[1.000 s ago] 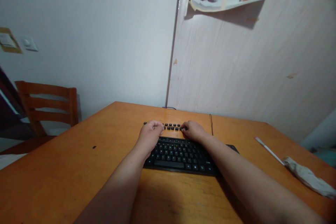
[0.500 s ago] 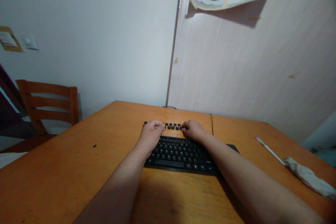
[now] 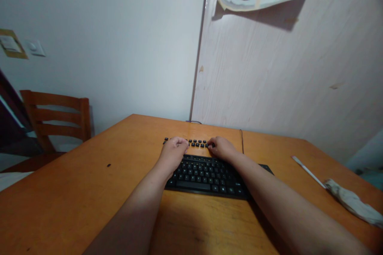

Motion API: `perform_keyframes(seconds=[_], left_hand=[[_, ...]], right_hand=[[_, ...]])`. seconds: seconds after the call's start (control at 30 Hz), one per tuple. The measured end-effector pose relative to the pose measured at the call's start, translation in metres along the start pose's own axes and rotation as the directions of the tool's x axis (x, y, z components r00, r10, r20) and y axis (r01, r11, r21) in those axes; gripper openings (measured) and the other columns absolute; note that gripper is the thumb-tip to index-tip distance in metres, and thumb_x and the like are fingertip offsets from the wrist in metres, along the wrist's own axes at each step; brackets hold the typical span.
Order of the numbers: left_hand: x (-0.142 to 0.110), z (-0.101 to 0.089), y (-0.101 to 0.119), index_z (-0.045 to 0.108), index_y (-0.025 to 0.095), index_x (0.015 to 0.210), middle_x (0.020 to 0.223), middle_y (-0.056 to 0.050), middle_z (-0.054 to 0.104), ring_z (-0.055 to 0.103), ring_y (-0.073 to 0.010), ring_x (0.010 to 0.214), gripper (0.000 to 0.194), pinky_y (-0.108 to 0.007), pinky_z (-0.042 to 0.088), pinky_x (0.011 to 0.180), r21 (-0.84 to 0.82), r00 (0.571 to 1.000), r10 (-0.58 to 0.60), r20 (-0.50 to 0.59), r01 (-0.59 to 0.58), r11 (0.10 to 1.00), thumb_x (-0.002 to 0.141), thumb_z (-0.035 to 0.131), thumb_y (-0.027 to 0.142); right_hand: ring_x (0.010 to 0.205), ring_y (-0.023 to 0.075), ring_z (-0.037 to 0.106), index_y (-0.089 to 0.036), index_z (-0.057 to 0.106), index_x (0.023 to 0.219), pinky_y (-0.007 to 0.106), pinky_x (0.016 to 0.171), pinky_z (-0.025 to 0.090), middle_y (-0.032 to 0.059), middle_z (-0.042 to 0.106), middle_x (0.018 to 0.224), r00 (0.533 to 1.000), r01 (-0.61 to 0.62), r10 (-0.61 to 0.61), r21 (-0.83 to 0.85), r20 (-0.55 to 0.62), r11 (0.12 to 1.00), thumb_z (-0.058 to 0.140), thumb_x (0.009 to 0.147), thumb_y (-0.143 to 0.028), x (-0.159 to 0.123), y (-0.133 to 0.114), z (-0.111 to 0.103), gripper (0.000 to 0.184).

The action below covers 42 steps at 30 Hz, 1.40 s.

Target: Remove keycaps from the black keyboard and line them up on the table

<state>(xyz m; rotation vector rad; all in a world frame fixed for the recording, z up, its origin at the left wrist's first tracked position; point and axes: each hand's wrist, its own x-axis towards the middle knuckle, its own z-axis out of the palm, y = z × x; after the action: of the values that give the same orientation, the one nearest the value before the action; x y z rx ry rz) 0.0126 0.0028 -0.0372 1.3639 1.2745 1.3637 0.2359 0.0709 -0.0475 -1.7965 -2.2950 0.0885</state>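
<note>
A black keyboard (image 3: 194,177) lies on the wooden table, with its upper rows partly stripped of keys. Beyond its far edge stand two rows of loose black keycaps (image 3: 198,145). My left hand (image 3: 175,151) is closed in a pinch over the keyboard's far left corner, beside the rows; whatever its fingers hold is hidden or too small to name. At the right end of the rows, my right hand (image 3: 221,148) has its fingertips closed on a keycap (image 3: 207,146). My right forearm crosses over the keyboard's right part and hides some of it.
One small black piece (image 3: 109,165) lies alone on the table at left. A white-handled brush (image 3: 308,172) and a crumpled cloth (image 3: 353,203) lie at right. Behind the keycaps a thin cable (image 3: 241,142) runs to the table's far edge. A wooden chair (image 3: 56,117) stands at left.
Both hands stay almost where they were. The whole view has shifted very slightly.
</note>
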Motion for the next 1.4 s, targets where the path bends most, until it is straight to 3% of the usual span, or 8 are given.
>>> perform_keyframes(seconds=[0.13,0.23,0.37,0.43,0.53,0.67,0.97,1.4], left_hand=[[0.000,0.001,0.002,0.065,0.017,0.079,0.068,-0.001,0.063,0.056,-0.0145,0.064,0.017,-0.025,0.041,0.064,-0.001,1.000,-0.007,-0.005,0.007,1.000,0.072,0.062,0.032],[-0.001,0.001,0.003,0.064,0.016,0.078,0.067,-0.001,0.063,0.054,-0.0142,0.063,0.018,-0.025,0.040,0.064,0.017,1.000,0.000,-0.001,0.000,1.000,0.073,0.060,0.032],[0.000,0.002,-0.001,0.064,0.016,0.079,0.069,0.000,0.063,0.054,-0.0137,0.064,0.017,-0.025,0.040,0.065,0.046,1.000,0.027,0.015,-0.028,0.999,0.073,0.060,0.032],[0.000,0.003,-0.004,0.064,0.016,0.080,0.070,0.000,0.064,0.055,-0.0138,0.064,0.017,-0.025,0.040,0.065,0.051,0.999,0.033,0.025,-0.035,0.998,0.074,0.059,0.032],[0.000,0.005,-0.006,0.065,0.016,0.081,0.070,0.000,0.063,0.055,-0.0143,0.066,0.018,-0.024,0.040,0.065,0.074,0.998,0.045,0.034,-0.047,0.996,0.074,0.058,0.031],[-0.001,0.008,-0.006,0.065,0.016,0.082,0.071,0.000,0.064,0.056,-0.0153,0.068,0.020,-0.025,0.041,0.065,0.134,0.997,0.063,0.051,-0.069,0.989,0.075,0.058,0.033],[-0.003,0.010,-0.002,0.064,0.017,0.082,0.075,-0.002,0.065,0.058,-0.0164,0.070,0.019,-0.026,0.041,0.064,0.310,0.988,0.111,0.108,-0.140,0.941,0.079,0.056,0.034],[-0.008,0.011,0.004,0.065,0.017,0.080,0.075,-0.002,0.066,0.058,-0.0162,0.070,0.017,-0.026,0.040,0.064,0.363,0.983,0.115,0.142,-0.159,0.918,0.080,0.055,0.032]], right_hand=[[0.095,0.0219,0.064,-0.022,0.073,0.108,0.028,0.080,0.045,0.0102,0.071,0.106,0.999,-0.010,0.013,0.059,-0.042,0.998,0.059,0.085,-0.033,-0.002,0.002,-0.007,0.029],[0.096,0.0236,0.064,-0.019,0.074,0.103,0.030,0.081,0.045,0.0115,0.071,0.104,0.989,0.015,0.004,0.130,-0.145,0.991,0.057,0.086,-0.038,-0.005,0.005,-0.017,0.030],[0.085,0.0219,0.064,-0.017,0.073,0.083,0.029,0.075,0.046,0.0084,0.073,0.087,0.964,0.070,0.042,0.398,-0.264,0.915,0.055,0.084,-0.036,-0.017,0.005,-0.031,0.027],[0.072,0.0192,0.062,-0.016,0.070,0.078,0.028,0.064,0.045,0.0054,0.069,0.074,0.963,0.056,0.106,0.573,-0.246,0.818,0.055,0.081,-0.038,-0.027,0.002,-0.038,0.026],[0.050,0.0124,0.049,-0.017,0.062,0.072,0.024,0.048,0.035,-0.0010,0.057,0.055,0.969,0.014,0.176,0.746,-0.175,0.665,0.056,0.077,-0.036,-0.043,-0.005,-0.046,0.020],[0.039,0.0072,0.033,-0.019,0.053,0.069,0.021,0.040,0.021,-0.0047,0.051,0.049,0.990,-0.051,0.140,0.846,-0.028,0.531,0.061,0.073,-0.033,-0.059,-0.016,-0.053,0.017],[0.039,0.0078,0.039,-0.019,0.055,0.074,0.020,0.039,0.026,-0.0045,0.053,0.049,0.995,-0.098,0.036,0.799,0.095,0.593,0.065,0.076,-0.036,-0.069,-0.034,-0.048,0.020],[0.046,0.0090,0.041,-0.017,0.061,0.076,0.021,0.045,0.029,-0.0040,0.054,0.054,0.996,-0.061,0.003,0.698,0.084,0.714,0.062,0.079,-0.030,-0.070,-0.046,-0.034,0.013]])
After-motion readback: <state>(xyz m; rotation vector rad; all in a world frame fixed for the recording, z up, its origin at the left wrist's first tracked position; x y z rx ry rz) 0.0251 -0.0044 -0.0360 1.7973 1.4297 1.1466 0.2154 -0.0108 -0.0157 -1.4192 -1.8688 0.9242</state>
